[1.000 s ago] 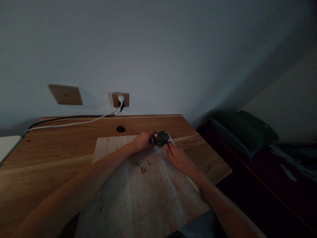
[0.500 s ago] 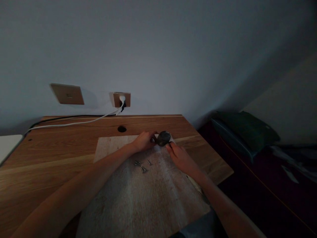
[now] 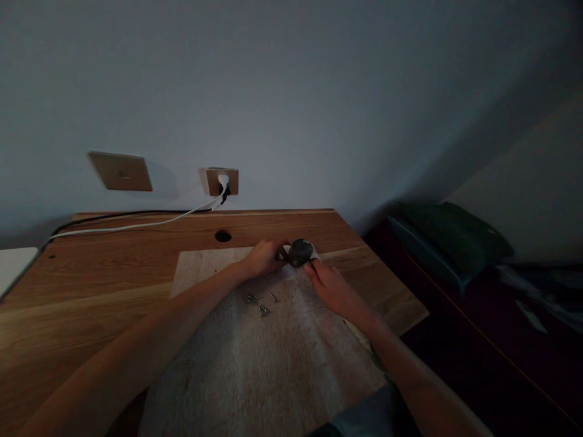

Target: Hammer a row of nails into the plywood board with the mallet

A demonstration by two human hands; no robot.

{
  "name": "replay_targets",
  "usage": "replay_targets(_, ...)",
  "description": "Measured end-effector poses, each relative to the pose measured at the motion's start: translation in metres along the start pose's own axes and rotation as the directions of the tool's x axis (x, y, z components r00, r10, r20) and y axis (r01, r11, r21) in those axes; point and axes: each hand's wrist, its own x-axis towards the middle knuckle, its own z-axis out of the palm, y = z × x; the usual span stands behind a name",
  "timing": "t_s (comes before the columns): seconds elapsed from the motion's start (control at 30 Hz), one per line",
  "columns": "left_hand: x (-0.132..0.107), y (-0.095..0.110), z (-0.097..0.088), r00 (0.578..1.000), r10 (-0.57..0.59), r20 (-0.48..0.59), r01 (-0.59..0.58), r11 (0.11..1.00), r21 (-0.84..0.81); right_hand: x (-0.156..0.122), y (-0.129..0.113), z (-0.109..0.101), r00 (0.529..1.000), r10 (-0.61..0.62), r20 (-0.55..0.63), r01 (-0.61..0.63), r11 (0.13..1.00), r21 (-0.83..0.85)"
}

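Observation:
My right hand [image 3: 334, 286] is closed around the handle of a mallet [image 3: 300, 253] with a dark, round head. The mallet head is low over the far right part of a pale wooden board [image 3: 273, 364]. Just left of the head, my left hand [image 3: 265, 258] has its fingers pinched together close to the board. What those fingers hold, if anything, is too dark to make out. Several metal screws [image 3: 259, 304] lie loose on the board in front of my left hand, nearer to me.
Under the board is a wooden desk [image 3: 91, 267] with a cable hole [image 3: 223, 235] near the wall. White and black cables run from a wall socket [image 3: 222, 182] along the back edge. A white object [image 3: 16, 267] sits at far left; dark green cushions [image 3: 455, 237] lie off the right side.
The view has shifted very slightly. Both hands and the mallet stay in almost the same place over the board, and the screws lie as before.

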Motion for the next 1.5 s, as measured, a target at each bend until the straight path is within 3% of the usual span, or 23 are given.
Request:
replay_targets(0.83, 0.000, -0.004, 0.001, 1.000, 0.010, -0.004, -0.010, 1.000, -0.023, 0.000, 0.001, 0.004, 0.999, 0.004, -0.032, -0.003, 0.999, 0.047)
replay_targets(1.07, -0.003, -0.006, 0.003, 1.000, 0.009, 0.016, -0.007, 0.995, -0.099, -0.029, 0.011, 0.008, 0.998, 0.059, -0.026, -0.057, 0.995, 0.084)
replay_targets(1.2, -0.004, -0.003, -0.009, 0.998, -0.007, 0.068, 0.017, 0.988, -0.155, -0.050, 0.016, 0.019, 0.998, 0.068, -0.010, -0.066, 0.991, 0.116)
replay_targets(1.3, -0.009, 0.006, -0.029, 0.990, 0.030, 0.141, -0.022, 0.998, -0.055, -0.056, 0.019, 0.028, 0.996, 0.081, -0.022, -0.077, 0.987, 0.138)
replay_targets(1.4, -0.021, 0.024, -0.047, 0.935, 0.124, 0.331, -0.155, 0.986, 0.069, -0.056, 0.022, 0.034, 0.995, 0.091, -0.028, -0.086, 0.985, 0.150)
replay_targets(1.5, -0.032, 0.048, -0.054, 0.875, 0.131, 0.466, -0.210, 0.970, 0.122, -0.055, 0.024, 0.036, 0.994, 0.101, -0.034, -0.095, 0.984, 0.154)
